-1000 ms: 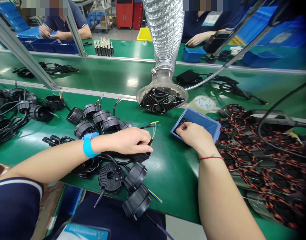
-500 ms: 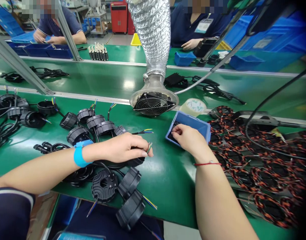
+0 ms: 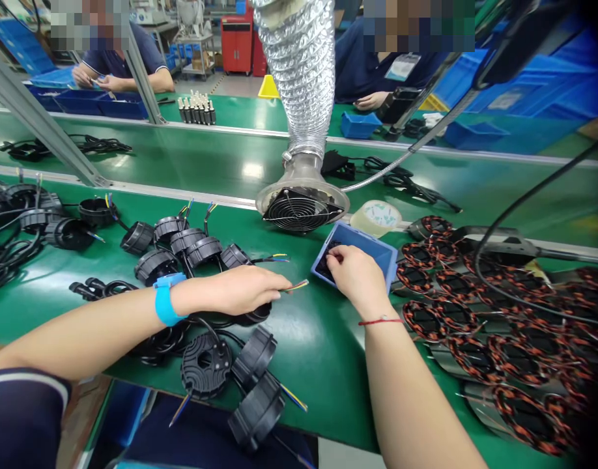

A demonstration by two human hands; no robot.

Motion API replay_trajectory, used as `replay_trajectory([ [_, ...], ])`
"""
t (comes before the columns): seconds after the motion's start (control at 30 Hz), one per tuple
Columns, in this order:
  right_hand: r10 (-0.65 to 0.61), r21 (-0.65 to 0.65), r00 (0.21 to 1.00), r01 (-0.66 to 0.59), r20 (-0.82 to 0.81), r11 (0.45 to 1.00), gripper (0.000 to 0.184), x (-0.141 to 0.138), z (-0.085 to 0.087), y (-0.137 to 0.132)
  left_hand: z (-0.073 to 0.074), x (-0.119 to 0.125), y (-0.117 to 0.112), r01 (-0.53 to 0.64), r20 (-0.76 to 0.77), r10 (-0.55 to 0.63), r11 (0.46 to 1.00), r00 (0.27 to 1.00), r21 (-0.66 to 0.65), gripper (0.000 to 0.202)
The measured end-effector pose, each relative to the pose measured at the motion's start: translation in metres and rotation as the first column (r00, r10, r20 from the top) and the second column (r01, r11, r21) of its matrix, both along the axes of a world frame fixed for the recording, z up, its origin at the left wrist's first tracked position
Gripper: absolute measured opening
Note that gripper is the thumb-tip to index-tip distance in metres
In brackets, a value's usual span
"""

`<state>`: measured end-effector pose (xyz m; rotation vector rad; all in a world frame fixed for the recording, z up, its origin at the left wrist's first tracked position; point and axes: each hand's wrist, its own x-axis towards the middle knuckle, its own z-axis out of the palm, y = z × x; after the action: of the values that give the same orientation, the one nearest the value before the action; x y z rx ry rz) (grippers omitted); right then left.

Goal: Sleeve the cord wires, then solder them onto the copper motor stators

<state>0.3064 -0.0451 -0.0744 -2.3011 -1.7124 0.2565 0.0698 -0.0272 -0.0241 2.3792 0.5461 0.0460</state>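
My left hand [image 3: 243, 288] is closed on a few thin coloured wires [image 3: 299, 285], their ends sticking out past the fingertips. Partly under that hand sits a round black cap [image 3: 260, 314]. My right hand [image 3: 355, 273] reaches into a small blue bin [image 3: 377, 244], thumb and fingers pinched together over small black pieces [image 3: 324, 264]. Whatever lies between those fingertips is hidden. More black caps [image 3: 205, 365] with cables and wire ends lie around my left forearm.
Copper-wound stator rings [image 3: 475, 355] crowd the right side. A fan under a silver duct [image 3: 309, 85] hangs above the bench middle. Beside it lies a tape roll [image 3: 377, 215]. Black cables [image 3: 15, 260] heap at far left. Two people sit across the bench.
My left hand has shifted slightly left and down, and the wires now point out straighter to the right. The right hand stays in the bin, which sits a little further left in view.
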Motion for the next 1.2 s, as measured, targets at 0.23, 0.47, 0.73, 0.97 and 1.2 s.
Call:
replay_trajectory([
  [0.23, -0.012, 0.117, 0.97, 0.042, -0.242, 0.992, 0.016, 0.018, 0.01, -0.007, 0.005, 0.004, -0.001, -0.119, 0.156, 0.239, 0.832, 0.958, -0.542, 0.013],
  [0.47, 0.341, 0.327, 0.552, -0.129, -0.761, 0.936, 0.022, -0.01, 0.028, -0.026, 0.001, 0.005, -0.002, -0.125, 0.148, 0.276, 0.768, 0.95, -0.628, 0.024],
  [0.73, 0.614, 0.494, 0.719, -0.425, -0.326, 0.759, 0.008, -0.025, 0.047, -0.044, -0.003, 0.005, -0.001, -0.207, 0.092, 0.335, 0.752, 0.938, -0.626, 0.026],
  [0.97, 0.645, 0.486, 0.706, -0.471, -0.293, 0.736, 0.009, -0.021, 0.048, -0.043, 0.0, 0.006, 0.0, -0.214, 0.09, 0.351, 0.735, 0.932, -0.644, 0.023],
  [1.2, 0.659, 0.491, 0.7, -0.486, -0.277, 0.723, 0.011, -0.021, 0.05, -0.043, -0.003, 0.006, 0.001, -0.206, 0.097, 0.344, 0.741, 0.934, -0.639, 0.023],
])
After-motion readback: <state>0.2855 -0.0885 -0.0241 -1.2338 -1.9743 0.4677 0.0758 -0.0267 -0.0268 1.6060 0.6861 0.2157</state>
